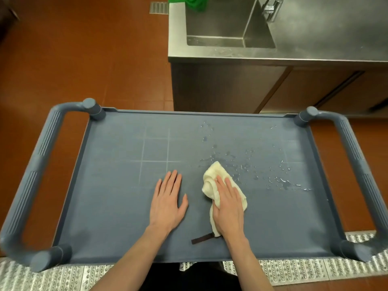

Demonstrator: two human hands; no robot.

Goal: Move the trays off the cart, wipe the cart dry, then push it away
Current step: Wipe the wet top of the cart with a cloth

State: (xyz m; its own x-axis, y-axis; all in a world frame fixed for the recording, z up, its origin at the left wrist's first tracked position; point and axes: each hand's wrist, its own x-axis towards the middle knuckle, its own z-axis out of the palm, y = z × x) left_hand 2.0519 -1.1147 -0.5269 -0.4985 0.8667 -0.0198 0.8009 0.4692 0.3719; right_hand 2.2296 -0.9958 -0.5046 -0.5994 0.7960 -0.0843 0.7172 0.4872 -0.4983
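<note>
A blue-grey plastic cart (117, 206) fills the lower view, its flat top bare of trays. Water droplets (281, 179) lie scattered over the right half of the top. My right hand (227, 204) presses flat on a crumpled cream cloth (212, 177) near the middle front, just left of the wet patch. A dark loop tag (201, 239) of the cloth sticks out by my wrist. My left hand (168, 202) rests flat and open on the dry left-centre of the top, holding nothing.
The cart has tubular handles at the left end (35, 175) and right end (357, 164). Beyond its far right stands a steel counter (315, 38) with a sink (226, 24) and faucet (271, 7). Something green (189, 2) hangs at the sink's rim. Red floor lies left; metal grating (294, 269) runs underfoot.
</note>
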